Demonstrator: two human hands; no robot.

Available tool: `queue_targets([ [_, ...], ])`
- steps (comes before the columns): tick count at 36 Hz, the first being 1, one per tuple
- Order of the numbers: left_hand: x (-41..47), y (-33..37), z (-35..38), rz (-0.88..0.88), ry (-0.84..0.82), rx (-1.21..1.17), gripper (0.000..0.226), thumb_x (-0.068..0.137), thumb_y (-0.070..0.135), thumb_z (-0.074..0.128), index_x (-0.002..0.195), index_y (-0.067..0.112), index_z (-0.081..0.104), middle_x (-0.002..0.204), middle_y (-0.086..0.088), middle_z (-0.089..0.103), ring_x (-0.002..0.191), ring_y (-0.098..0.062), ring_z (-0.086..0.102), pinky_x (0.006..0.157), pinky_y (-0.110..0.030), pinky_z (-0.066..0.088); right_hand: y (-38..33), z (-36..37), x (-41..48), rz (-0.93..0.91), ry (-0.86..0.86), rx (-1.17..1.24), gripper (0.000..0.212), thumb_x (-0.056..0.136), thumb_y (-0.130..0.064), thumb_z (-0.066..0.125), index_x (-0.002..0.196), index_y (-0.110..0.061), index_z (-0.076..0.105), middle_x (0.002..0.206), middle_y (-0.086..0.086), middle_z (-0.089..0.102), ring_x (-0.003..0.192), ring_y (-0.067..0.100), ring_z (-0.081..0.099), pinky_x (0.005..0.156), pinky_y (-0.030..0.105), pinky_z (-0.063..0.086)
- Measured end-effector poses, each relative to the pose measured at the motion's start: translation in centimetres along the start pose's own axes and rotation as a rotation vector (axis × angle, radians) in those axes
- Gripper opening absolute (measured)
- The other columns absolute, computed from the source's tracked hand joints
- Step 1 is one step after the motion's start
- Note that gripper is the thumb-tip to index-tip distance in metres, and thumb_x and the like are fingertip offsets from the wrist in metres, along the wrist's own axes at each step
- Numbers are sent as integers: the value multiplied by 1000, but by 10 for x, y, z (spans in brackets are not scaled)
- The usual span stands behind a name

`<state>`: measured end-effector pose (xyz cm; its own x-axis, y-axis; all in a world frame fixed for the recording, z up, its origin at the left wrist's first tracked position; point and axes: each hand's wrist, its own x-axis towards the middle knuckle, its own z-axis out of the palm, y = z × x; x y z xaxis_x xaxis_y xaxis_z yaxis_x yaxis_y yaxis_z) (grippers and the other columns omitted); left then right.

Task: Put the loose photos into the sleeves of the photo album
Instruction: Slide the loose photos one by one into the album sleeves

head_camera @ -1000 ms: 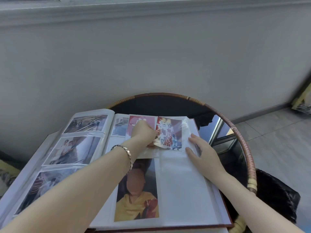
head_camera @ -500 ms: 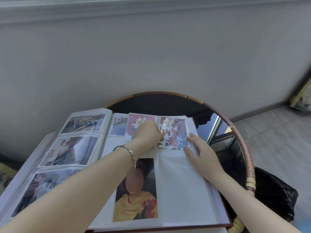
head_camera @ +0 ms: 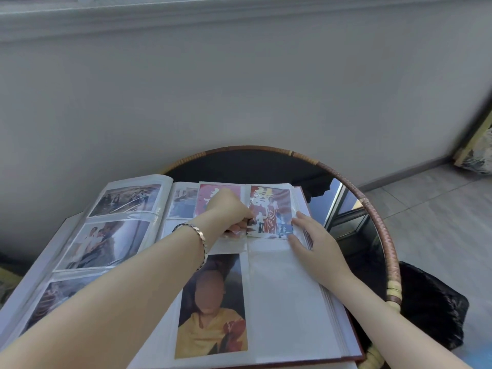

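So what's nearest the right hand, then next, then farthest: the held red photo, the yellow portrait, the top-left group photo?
1. Red photo, right beside the right hand, top right page.
2. Yellow portrait, lower on that page.
3. Top-left group photo, across on the left page.

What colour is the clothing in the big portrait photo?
Yellow, with some red, in the portrait photo; the head view shows it.

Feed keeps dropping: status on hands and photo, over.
Left hand pinches red photo at its lower left corner. Right hand flat on album page beside it. How far it is sleeved, cannot tell; nothing blocking.
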<state>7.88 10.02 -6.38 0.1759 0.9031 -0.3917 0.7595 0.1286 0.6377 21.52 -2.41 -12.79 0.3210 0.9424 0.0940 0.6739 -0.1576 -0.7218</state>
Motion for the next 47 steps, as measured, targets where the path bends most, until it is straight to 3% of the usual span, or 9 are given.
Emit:
queue_targets([
  [11,0,0,5,78,54,46,27,83,25,69,95,1,64,88,-15,71,83,-26,70,79,-37,58,-1,0,0,4,-7,1,42,95,-28,48,136,-19,45,149,-7,34,137,8,29,104,16,19],
  [15,1,0,8,85,42,57,15,85,15,64,91,1,66,86,-15,71,74,-25,68,75,-34,57,-1,0,-1,-6,1,9,39,94,-24,50,133,-16,48,146,-6,38,133,7,33,97,7,18],
  [19,-1,-2,9,63,10,-6,16,88,13,61,80,1,67,73,-11,71,59,-20,65,65,-29,59,-2,-1,-1,-11,2,18,41,94,-24,50,134,-17,46,145,-6,39,133,7,34,100,11,20],
  [26,-4,-3,4,40,-91,-133,11,89,12,58,79,8,59,75,-10,68,68,-20,66,57,-24,53,-2,0,-2,10,21,50,44,93,-24,52,135,-18,44,142,-6,43,128,9,41,101,16,27],
  [32,-1,-8,13,110,-14,-86,27,85,12,66,103,16,47,69,-2,60,61,-17,60,55,-27,50,-3,0,-2,-15,-9,16,44,95,-27,49,138,-24,40,147,-9,36,135,7,31,101,14,19],
  [37,-12,-12,15,203,10,-90,17,90,20,61,102,17,48,81,-7,64,58,-10,56,49,-20,45,-2,2,-1,-48,-16,-21,39,96,-22,47,134,-25,48,147,-8,33,136,7,26,101,12,16],
  [39,-17,-11,16,254,11,-54,11,93,19,55,102,18,48,90,-7,65,66,-9,59,50,-18,44,-2,2,-1,-47,-19,-26,37,96,-20,47,132,-24,51,147,-6,33,135,8,27,102,13,16],
  [44,-33,-23,0,349,156,123,26,93,8,46,117,13,53,118,-5,56,104,-21,54,82,-28,45,-9,-4,-1,-36,-68,-103,37,96,-22,45,133,-23,50,147,-4,32,136,11,26,104,17,19],
  [47,-46,-40,-22,316,268,221,33,92,15,48,125,13,47,130,-7,46,113,-25,48,85,-32,41,-15,-7,-3,-42,-55,-257,34,95,-21,47,128,-19,54,139,4,39,132,19,27,104,25,25],
])
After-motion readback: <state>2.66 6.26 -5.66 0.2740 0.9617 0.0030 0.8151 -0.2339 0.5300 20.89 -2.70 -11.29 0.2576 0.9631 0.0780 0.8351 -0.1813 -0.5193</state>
